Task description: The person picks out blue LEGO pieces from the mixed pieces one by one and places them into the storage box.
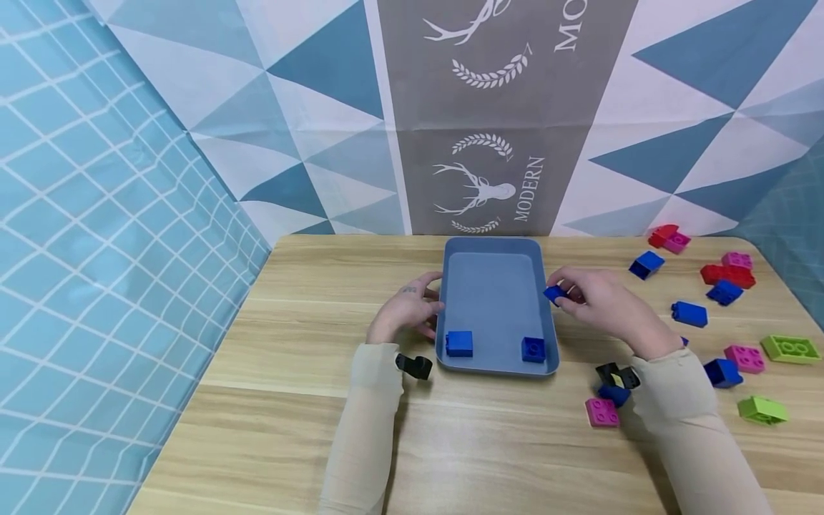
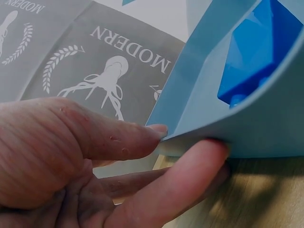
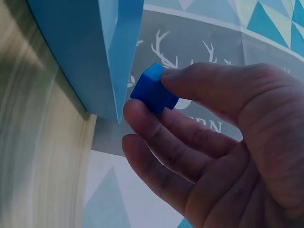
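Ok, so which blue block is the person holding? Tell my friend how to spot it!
Find the grey-blue tray on the wooden table. By the tray's right side is the right hand, pinching a blue block. Two more blocks of that colour lie in the tray and others on the table, but only this one is held.

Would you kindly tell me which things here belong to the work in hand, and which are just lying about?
Apparently in the job:
tray, touched by the left hand
blue brick held in the right hand
two blue bricks inside the tray

Seemingly lying about:
pink bricks
red pieces
green bricks
loose blue bricks, possibly wanted later
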The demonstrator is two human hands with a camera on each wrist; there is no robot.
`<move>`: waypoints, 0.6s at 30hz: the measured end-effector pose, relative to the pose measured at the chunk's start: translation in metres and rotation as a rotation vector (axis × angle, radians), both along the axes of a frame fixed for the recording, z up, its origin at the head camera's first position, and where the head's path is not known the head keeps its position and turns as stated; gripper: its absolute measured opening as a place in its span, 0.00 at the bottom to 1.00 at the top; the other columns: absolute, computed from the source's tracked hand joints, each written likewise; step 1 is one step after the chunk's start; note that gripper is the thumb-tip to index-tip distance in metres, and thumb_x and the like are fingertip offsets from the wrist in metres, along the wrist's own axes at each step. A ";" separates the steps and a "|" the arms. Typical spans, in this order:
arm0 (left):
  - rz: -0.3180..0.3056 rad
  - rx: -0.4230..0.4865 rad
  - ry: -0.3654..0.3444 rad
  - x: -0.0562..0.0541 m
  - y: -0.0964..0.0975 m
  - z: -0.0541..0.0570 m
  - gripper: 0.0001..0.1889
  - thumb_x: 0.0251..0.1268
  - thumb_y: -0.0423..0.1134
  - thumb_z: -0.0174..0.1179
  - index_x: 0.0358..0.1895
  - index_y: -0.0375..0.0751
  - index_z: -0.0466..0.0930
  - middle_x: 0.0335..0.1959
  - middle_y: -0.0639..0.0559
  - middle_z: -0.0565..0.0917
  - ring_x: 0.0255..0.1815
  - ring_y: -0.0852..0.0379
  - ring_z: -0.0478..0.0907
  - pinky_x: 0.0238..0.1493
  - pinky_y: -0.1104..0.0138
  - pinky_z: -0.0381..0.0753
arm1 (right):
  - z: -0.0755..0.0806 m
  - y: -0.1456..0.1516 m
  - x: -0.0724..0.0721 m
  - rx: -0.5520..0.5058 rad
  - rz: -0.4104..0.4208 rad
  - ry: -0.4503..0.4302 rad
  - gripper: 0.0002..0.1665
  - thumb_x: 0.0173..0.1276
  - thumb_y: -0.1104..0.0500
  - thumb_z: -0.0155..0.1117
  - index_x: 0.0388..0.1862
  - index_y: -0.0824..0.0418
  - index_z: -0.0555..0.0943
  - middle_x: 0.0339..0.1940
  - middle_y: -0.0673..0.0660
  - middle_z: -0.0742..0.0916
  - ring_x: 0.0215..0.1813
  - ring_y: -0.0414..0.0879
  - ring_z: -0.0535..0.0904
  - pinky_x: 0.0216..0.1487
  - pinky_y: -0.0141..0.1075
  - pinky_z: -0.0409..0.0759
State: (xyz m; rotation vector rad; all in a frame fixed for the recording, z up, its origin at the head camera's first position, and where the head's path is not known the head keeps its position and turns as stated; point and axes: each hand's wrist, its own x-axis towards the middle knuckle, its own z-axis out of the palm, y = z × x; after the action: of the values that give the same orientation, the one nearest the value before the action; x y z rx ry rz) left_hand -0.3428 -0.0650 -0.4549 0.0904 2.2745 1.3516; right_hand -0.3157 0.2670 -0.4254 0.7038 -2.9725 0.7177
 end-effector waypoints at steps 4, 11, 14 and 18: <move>-0.003 -0.001 -0.005 0.001 0.001 0.000 0.35 0.78 0.30 0.53 0.81 0.58 0.54 0.73 0.36 0.68 0.46 0.44 0.84 0.32 0.58 0.92 | -0.004 -0.003 0.000 -0.014 0.035 0.020 0.12 0.69 0.66 0.67 0.51 0.63 0.83 0.42 0.60 0.90 0.43 0.54 0.86 0.43 0.51 0.90; -0.003 0.002 -0.011 0.002 0.001 0.000 0.35 0.78 0.30 0.53 0.81 0.58 0.54 0.73 0.36 0.68 0.46 0.45 0.84 0.32 0.57 0.92 | -0.011 -0.016 0.003 -0.042 0.139 0.048 0.12 0.68 0.69 0.66 0.50 0.62 0.82 0.46 0.61 0.89 0.42 0.53 0.86 0.43 0.50 0.90; -0.006 -0.002 -0.007 0.002 0.001 -0.001 0.36 0.77 0.30 0.53 0.82 0.58 0.53 0.73 0.36 0.68 0.46 0.45 0.84 0.32 0.58 0.92 | -0.014 -0.026 0.004 -0.032 0.186 0.055 0.12 0.68 0.69 0.67 0.49 0.59 0.82 0.43 0.57 0.89 0.41 0.49 0.84 0.44 0.48 0.90; -0.007 -0.005 0.002 0.001 0.001 -0.001 0.36 0.77 0.31 0.53 0.82 0.58 0.53 0.73 0.36 0.68 0.45 0.45 0.84 0.31 0.57 0.92 | -0.018 -0.040 0.006 -0.026 0.248 0.032 0.12 0.68 0.68 0.67 0.49 0.58 0.81 0.41 0.53 0.88 0.40 0.45 0.82 0.45 0.47 0.89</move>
State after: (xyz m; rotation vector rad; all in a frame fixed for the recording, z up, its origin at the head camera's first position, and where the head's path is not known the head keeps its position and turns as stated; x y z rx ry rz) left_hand -0.3416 -0.0641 -0.4560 0.0978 2.2776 1.3430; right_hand -0.3097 0.2268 -0.4435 1.0844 -2.8710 0.7455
